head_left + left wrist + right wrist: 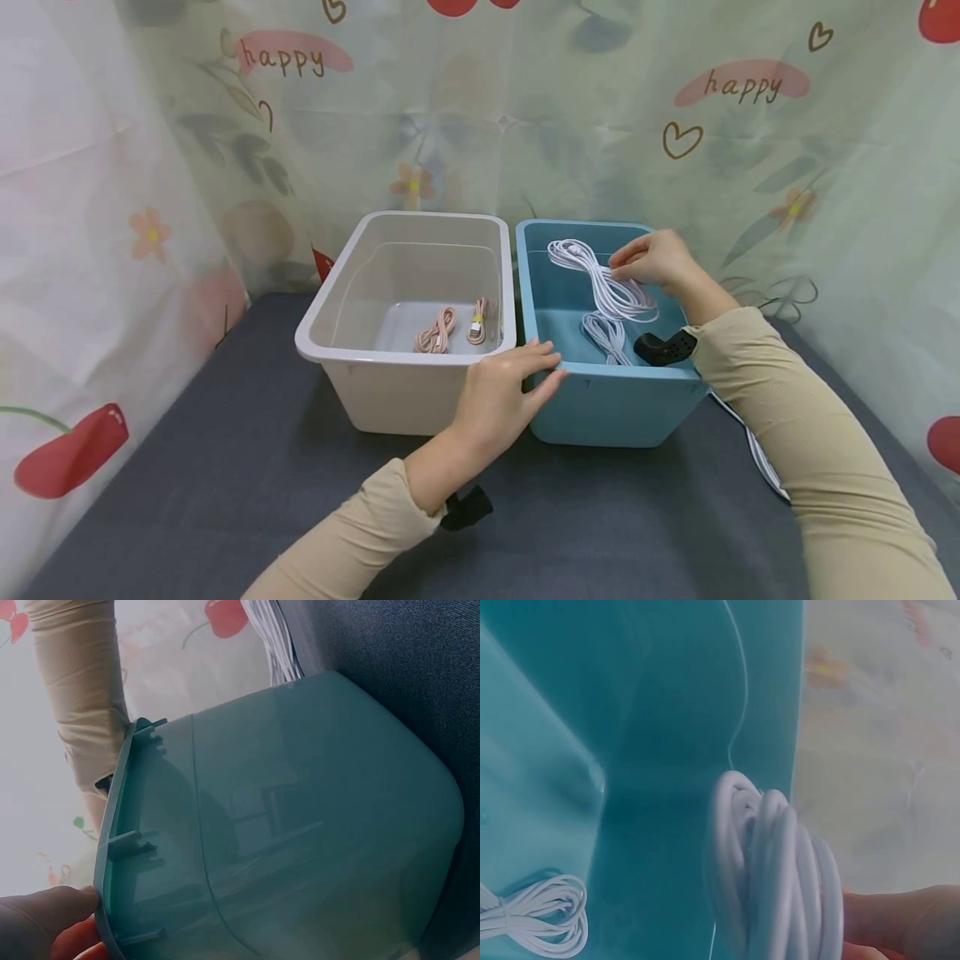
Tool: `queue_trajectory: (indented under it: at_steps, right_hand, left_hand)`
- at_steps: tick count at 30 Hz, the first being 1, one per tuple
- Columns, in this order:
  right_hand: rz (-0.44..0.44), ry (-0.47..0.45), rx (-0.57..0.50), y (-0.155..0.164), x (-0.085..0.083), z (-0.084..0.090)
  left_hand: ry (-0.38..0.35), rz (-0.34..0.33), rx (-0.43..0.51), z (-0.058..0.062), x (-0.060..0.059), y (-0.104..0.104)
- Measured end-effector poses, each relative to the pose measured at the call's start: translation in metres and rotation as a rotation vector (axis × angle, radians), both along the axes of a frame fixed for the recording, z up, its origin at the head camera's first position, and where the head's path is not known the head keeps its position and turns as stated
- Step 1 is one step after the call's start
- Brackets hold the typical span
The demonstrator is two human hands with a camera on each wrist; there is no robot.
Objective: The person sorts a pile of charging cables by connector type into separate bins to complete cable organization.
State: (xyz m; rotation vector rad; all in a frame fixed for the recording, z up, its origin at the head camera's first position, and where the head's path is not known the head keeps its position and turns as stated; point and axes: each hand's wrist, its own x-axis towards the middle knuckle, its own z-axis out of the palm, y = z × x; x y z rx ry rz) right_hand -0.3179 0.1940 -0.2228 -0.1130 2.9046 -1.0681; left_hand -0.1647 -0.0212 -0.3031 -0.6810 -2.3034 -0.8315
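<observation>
Right hand pinches a coiled white cable, held over the blue bin, loops hanging below the fingers. Left hand, fingers straight, rests on that bin's near rim. A second white cable lies inside.

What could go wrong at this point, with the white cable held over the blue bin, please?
The right hand pinches the coiled white cable only at its top, so loops may slip loose and tangle with the second white bundle on the bin floor. The left hand merely rests on the blue bin rim, so a tug might shift it against the white bin.
</observation>
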Motion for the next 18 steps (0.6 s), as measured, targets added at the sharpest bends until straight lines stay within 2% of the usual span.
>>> queue_trajectory:
  at_steps: [12,18]
  right_hand:
    - [-0.016,-0.004,0.076,-0.0047,-0.0017,-0.0079]
    - [-0.014,-0.054,-0.024,-0.005,-0.0012,-0.0074]
  left_hand:
    - [0.021,0.005,0.0,-0.0006,-0.0004,0.0006]
    - [0.047,0.006,-0.015,-0.0002,0.0,-0.0001]
